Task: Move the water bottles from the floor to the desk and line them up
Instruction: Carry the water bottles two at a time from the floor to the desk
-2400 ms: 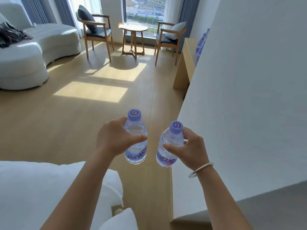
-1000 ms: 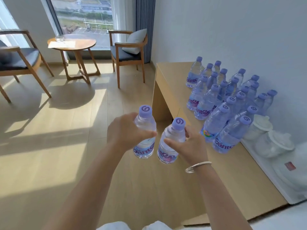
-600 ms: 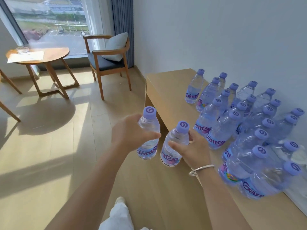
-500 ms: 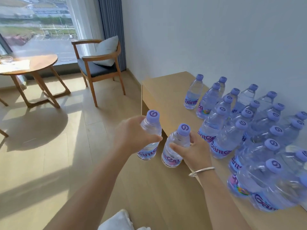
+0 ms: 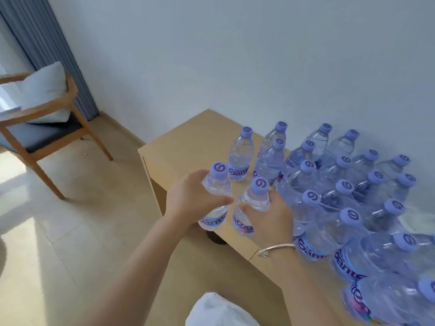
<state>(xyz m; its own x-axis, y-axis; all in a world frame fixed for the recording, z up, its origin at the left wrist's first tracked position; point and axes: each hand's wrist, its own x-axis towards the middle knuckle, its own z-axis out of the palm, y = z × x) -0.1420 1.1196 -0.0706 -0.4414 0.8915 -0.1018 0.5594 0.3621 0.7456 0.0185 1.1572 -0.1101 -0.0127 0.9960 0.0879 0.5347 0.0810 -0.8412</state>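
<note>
My left hand (image 5: 191, 198) grips one clear water bottle (image 5: 217, 182) with a purple cap, held upright above the front-left edge of the light wooden desk (image 5: 188, 137). Beside it my right hand (image 5: 270, 215), with a silver bangle on the wrist, holds a second water bottle (image 5: 255, 196) of the same kind over the desk top. Several matching bottles (image 5: 341, 191) stand in rows on the desk, filling its right side up to the wall. The nearest standing bottle (image 5: 241, 154) is just beyond the two I hold.
A wooden armchair (image 5: 44, 128) with a dark seat and a pale cushion stands on the wood floor at the left. A grey-blue curtain (image 5: 47, 43) hangs behind it. The white wall runs along the desk's far side. My white-clad leg (image 5: 219, 311) shows at the bottom.
I have walked up to the desk and turned right toward it. Both hands, each still holding its bottle, now sit over the desk's front-left edge, close to the standing rows.
</note>
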